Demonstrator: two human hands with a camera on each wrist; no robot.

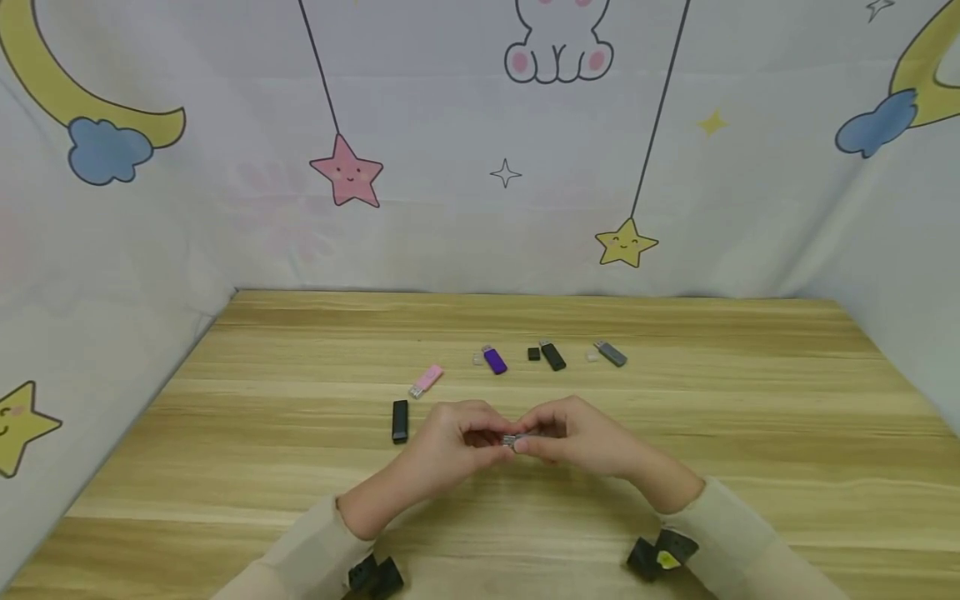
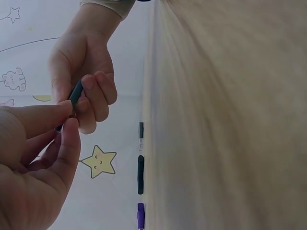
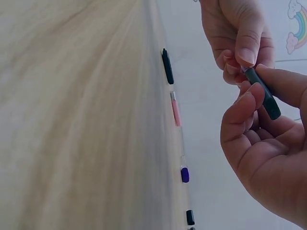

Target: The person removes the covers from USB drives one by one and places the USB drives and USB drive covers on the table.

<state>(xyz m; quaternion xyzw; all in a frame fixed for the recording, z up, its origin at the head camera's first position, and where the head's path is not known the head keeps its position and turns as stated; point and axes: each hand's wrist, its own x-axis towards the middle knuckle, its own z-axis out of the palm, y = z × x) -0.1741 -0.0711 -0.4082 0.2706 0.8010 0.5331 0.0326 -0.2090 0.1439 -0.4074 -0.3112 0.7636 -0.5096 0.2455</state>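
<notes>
Both hands meet over the near middle of the table, at a small dark USB flash drive (image 3: 267,99). My right hand (image 1: 592,437) pinches its body between thumb and fingers. In the head view, the metal connector (image 1: 509,440) points left, toward my left hand (image 1: 453,437). The left thumb and fingers pinch at that end of the drive. A small dark bit (image 2: 58,128) shows under the left fingertips in the left wrist view; whether it is a cap I cannot tell. Left of the left hand lies a black USB flash drive (image 1: 400,422), with a pink one (image 1: 427,381) just beyond it.
Farther back on the wooden table (image 1: 750,400) lie a purple drive (image 1: 495,360), a black drive (image 1: 553,356) and a grey drive (image 1: 611,353). Beside them are a clear cap (image 1: 477,359), a black cap (image 1: 533,354) and another clear cap (image 1: 592,355). A patterned white curtain (image 1: 450,242) stands behind.
</notes>
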